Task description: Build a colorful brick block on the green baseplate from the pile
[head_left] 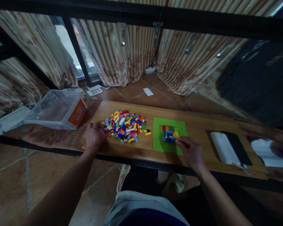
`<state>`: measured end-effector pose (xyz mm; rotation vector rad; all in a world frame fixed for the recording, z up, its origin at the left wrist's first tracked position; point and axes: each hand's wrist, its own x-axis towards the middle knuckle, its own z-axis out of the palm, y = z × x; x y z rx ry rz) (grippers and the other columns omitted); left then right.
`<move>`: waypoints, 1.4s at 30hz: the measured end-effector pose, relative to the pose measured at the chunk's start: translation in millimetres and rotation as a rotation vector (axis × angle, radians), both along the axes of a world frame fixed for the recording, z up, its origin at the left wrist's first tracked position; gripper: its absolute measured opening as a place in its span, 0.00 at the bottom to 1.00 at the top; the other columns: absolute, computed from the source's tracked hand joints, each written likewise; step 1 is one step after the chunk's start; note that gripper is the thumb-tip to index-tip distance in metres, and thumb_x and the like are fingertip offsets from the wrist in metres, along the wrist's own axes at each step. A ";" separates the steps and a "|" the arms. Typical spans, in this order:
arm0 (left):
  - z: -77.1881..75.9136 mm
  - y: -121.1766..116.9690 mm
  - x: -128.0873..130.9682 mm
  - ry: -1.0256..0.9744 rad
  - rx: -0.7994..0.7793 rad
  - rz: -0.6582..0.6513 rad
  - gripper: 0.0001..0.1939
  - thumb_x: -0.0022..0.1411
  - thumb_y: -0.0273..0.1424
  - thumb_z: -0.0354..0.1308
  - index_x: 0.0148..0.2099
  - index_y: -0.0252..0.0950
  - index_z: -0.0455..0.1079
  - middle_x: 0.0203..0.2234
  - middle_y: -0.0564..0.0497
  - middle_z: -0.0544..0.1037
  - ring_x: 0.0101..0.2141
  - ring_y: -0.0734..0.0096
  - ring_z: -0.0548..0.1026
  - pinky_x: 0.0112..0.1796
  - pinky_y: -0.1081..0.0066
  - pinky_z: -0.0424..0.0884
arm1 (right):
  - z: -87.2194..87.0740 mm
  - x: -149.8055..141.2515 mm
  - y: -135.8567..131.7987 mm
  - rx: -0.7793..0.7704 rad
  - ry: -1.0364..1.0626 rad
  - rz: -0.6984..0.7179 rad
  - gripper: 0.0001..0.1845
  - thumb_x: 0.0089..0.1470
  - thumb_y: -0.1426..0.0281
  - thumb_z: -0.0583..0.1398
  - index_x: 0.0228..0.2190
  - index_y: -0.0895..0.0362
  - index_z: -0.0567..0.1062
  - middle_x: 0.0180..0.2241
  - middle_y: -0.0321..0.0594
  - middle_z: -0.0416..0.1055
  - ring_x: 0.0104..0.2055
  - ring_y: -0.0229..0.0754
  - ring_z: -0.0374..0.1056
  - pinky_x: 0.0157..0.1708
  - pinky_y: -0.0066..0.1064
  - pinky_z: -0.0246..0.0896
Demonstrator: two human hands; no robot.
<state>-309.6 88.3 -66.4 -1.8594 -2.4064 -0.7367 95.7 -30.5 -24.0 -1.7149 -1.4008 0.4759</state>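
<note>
— Right hand [192, 153]?
— One, thumb and fingers drawn together at the near right corner of the brick build [169, 134]. Whether a loose brick sits between them, I cannot tell.
— Left hand [94, 135]?
— One, lowered at the left edge of the brick pile [126, 127], fingers curled. Grip: cannot tell; the fingertips are too dark and small.
— The build itself?
— One, low and roughly square, in red, green, blue, yellow and some paler bricks. Set on a green baseplate [156, 142], toward its middle, with bare studs around it.
— The pile?
— One, loose, many colours: white, yellow, red, blue, purple, orange, green. Spread on the wooden table [141, 157], left of the baseplate and apart from it, a few yellow and black pieces at its right edge.
— Right end of the table?
— One white pouch [224, 148] with a cord, against a dark flat item [237, 147]. Farther right, one white sheet [269, 153], partly in shadow.
— Left end?
— One clear plastic bin [52, 110], orange label [77, 113] on its right side, beyond the left hand.
— Beyond the table?
— One white slip of paper [148, 91] on the tiled floor [134, 91]; striped curtains [136, 53] behind.
</note>
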 end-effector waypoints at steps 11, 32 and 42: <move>-0.8 -0.8 0.6 0.006 0.018 -0.002 0.18 0.60 0.26 0.48 0.49 0.36 0.74 0.44 0.41 0.73 0.45 0.55 0.72 0.46 0.61 0.69 | 0.0 15.4 38.1 -0.032 -0.547 0.338 0.12 0.56 0.71 0.56 0.37 0.55 0.79 0.38 0.45 0.78 0.41 0.48 0.72 0.44 0.42 0.65; -1.8 -1.1 0.4 -0.020 -0.004 0.001 0.19 0.60 0.27 0.48 0.50 0.36 0.73 0.44 0.42 0.73 0.46 0.56 0.72 0.46 0.63 0.68 | 9.6 16.8 53.5 -0.178 -0.864 0.511 0.16 0.59 0.75 0.53 0.42 0.54 0.79 0.33 0.42 0.77 0.36 0.43 0.71 0.38 0.31 0.64; -0.8 -1.3 0.1 -0.022 0.004 -0.007 0.18 0.60 0.26 0.48 0.49 0.36 0.73 0.43 0.42 0.73 0.46 0.56 0.72 0.46 0.63 0.68 | -7.8 23.1 44.1 -0.050 -0.828 0.470 0.18 0.60 0.74 0.51 0.42 0.54 0.78 0.35 0.43 0.78 0.37 0.46 0.71 0.40 0.37 0.65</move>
